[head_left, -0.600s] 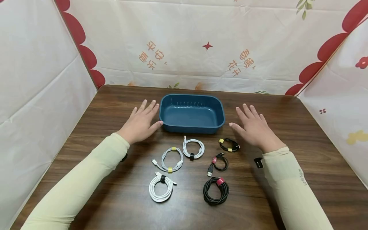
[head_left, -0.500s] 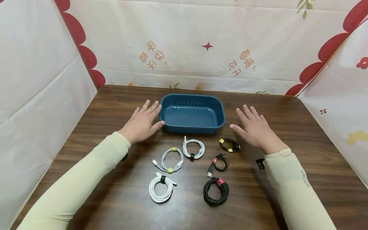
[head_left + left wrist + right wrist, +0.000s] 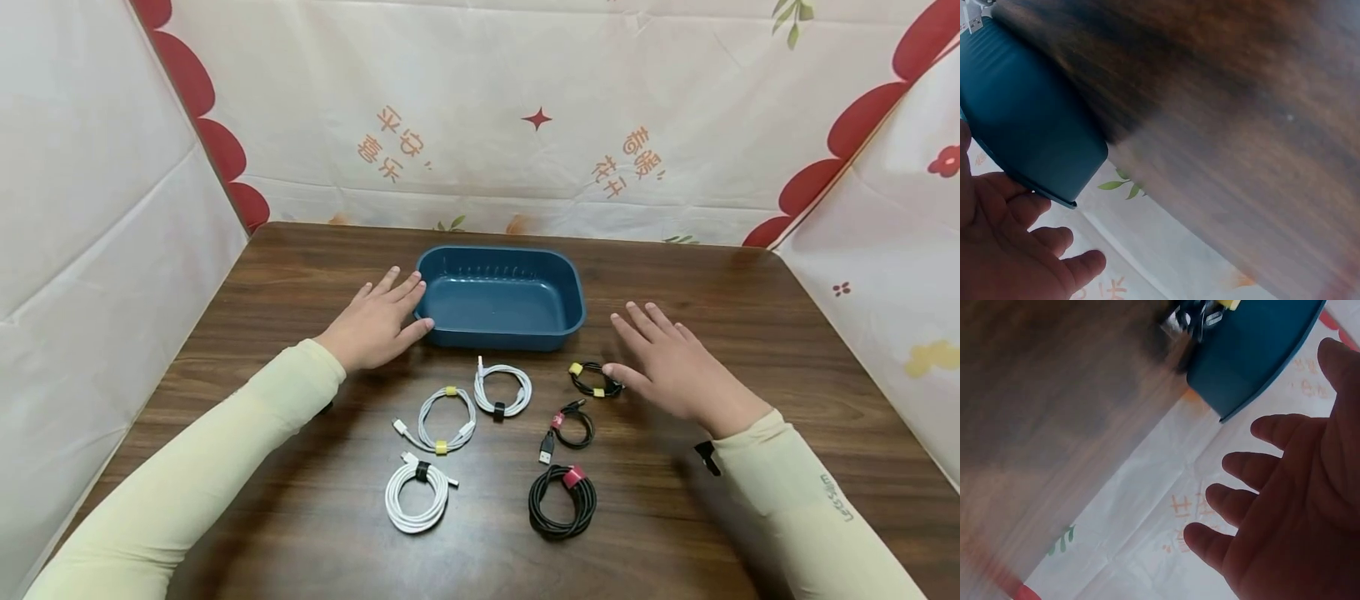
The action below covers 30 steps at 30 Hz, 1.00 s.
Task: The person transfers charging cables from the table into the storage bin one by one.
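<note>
Near the middle of the head view, a dark teal plastic tub [image 3: 500, 296], rectangular with rounded corners and a row of slots moulded into its far wall, stands on a brown wood-grain table [image 3: 750, 333]. At its left end the left hand [image 3: 381, 321] lies flat with fingers straight and spread, its thumb tip and fingertips touching the tub's smooth wall; the left wrist view shows the same fingers under the tub's rim. Right of centre, the right hand [image 3: 675, 367] hovers palm down, fingers straight and spread, gripping nothing, with its thumb tip at a small black cord coil [image 3: 595, 379] bound by two yellow ties; whether they touch cannot be told. Below that coil lie a thin black cable [image 3: 570, 427] with a red tie and a silver plug, and a thicker black coil [image 3: 562, 502] with a red tie. Left of these sit three white coils: one with a black tie [image 3: 502, 390], one with two yellow ties [image 3: 444, 420], and a fatter one with a black tie [image 3: 417, 497]. Pale cream fabric sleeves cover both arms; small grey lettering on the right sleeve [image 3: 817, 508] is too small to read. Behind the table hangs a creased white cloth [image 3: 525, 125] printed with orange characters, seen mirrored, a red star and red scalloped edging.
</note>
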{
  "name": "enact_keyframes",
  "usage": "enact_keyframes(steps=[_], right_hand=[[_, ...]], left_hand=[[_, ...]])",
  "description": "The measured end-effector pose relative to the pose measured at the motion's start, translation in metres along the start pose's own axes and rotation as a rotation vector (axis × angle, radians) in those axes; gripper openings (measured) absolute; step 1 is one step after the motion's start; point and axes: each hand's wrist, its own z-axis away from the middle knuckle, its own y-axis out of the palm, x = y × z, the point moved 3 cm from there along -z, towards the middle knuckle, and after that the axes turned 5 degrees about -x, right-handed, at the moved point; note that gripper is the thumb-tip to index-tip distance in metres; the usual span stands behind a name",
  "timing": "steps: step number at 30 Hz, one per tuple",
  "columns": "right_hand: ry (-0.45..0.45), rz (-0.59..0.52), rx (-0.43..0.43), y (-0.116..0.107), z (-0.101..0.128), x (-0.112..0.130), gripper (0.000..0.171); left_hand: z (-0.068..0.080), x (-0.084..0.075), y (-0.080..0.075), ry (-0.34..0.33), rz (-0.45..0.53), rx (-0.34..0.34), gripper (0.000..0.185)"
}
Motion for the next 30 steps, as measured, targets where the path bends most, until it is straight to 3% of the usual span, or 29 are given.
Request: enact_keyframes(steps=[9,17,30], right_hand=[[-0.053,0.000,0.057,0.013,0.013,0.003,0.081],[-0.098,0.049,0.086,0.029,0.007,0.000,0.080],[-0.145,0.057,0.117,0.037,-0.001,0.005,0.071]], left_hand=[[-0.004,0.000,-0.004,0.045,-0.014,0.008,0.073],[-0.005,0.001,-0.003,0.035,0.001,0.026,0.072],[-0.005,0.001,-0.002,0.035,0.004,0.017,0.071]])
